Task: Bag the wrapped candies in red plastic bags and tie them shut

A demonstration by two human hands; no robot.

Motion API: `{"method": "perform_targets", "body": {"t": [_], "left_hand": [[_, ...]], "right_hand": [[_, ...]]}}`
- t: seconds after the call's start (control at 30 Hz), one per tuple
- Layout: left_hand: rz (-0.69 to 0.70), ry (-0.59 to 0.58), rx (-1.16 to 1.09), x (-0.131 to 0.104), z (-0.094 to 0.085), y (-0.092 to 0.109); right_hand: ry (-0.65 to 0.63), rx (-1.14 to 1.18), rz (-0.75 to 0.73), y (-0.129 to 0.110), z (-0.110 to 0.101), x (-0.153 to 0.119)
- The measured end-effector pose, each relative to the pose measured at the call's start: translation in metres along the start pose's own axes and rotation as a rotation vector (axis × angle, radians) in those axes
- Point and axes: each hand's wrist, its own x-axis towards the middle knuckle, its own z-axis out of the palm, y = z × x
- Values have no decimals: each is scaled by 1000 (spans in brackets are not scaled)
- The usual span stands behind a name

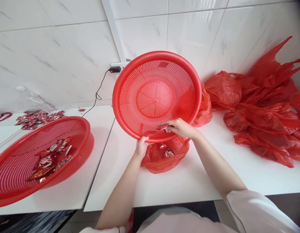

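Observation:
A round red mesh plastic basket (156, 69) is tilted up on its edge, its open side facing me. My left hand (140, 147) is closed on the lower left of its rim. Inside the basket, near the lower rim, my right hand (180, 127) has its fingers closed around a small red packet (162, 127). The basket holds nothing else that I can make out. Just below the rim stands an open red plastic bag (153, 164) with a few shiny red packets (168, 153) in it. The basket's rim hides the back of the bag.
On the left, another red basket (85, 129) leans with several red packets (51, 158) inside. Behind it are a heap of packets (34, 119) and a clear plastic bottle (40, 100). Red bags (266, 119) pile up at right. A black cable (98, 94) runs to a wall socket.

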Motion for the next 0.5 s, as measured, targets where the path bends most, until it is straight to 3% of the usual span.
{"method": "perform_targets", "body": {"t": [0.5], "left_hand": [[-35, 11, -21, 0, -5, 3]], "right_hand": [[-93, 158, 75, -17, 0, -2]]}}
